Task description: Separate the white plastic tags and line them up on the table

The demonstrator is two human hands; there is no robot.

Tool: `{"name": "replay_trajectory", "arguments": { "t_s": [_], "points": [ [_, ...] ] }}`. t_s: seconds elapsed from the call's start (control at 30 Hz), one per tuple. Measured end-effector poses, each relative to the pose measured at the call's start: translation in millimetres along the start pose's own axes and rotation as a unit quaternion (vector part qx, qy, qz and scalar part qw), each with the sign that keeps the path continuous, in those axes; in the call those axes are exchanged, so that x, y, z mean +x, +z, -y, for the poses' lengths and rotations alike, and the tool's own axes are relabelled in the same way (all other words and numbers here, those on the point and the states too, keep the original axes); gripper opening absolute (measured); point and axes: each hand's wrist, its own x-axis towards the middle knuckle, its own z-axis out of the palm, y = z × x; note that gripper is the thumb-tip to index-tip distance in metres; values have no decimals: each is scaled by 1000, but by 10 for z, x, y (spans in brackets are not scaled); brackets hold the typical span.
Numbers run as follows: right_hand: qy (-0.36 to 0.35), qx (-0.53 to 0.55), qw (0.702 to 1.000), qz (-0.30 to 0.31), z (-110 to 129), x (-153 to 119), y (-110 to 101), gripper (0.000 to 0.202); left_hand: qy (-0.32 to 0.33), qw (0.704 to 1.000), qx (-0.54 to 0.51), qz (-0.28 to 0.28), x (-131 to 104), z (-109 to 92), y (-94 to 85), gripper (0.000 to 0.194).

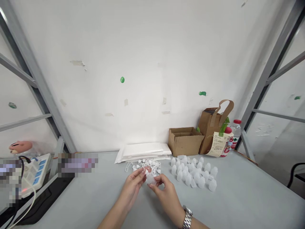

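My right hand point(166, 192), a metal watch on its wrist, is closed on the body of a small frosted plastic bottle point(151, 179). My left hand point(133, 184) pinches a small white cap point(146, 172) at the bottle's upper end; whether the cap is seated there I cannot tell. Just beyond the hands lies a loose pile of small white caps point(155, 166), some with loops. On the right, several frosted bottles point(196, 176) like the held one stand or lie in a group.
White flat packets point(143, 150) are stacked against the wall. Behind the bottles are an open cardboard box point(187, 144), a brown paper bag point(206, 130) and a red-capped drink bottle point(235, 130). A power strip point(39, 173) with cables and a black flat object point(51, 198) lie at left.
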Motion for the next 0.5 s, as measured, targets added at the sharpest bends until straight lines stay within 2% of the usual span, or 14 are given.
{"name": "replay_trajectory", "arguments": {
  "t_s": [0.17,0.27,0.4,0.43,0.5],
  "points": [
    [-4,4,1000,-5,-24,-4,-1,16,13,999,23,-25,10,-8,-19,38],
    [51,105,992,46,-27,31,-3,26,19,999,43,-6,18,-36,-37,40],
    [154,290,931,159,-37,98,-1,40,32,997,65,-5,27,-50,-59,41],
    [172,309,920,169,-40,110,1,42,39,997,72,-13,31,-38,-67,41],
    [196,309,917,157,-47,127,6,45,55,994,89,-32,41,-3,-84,39]
  ]
}}
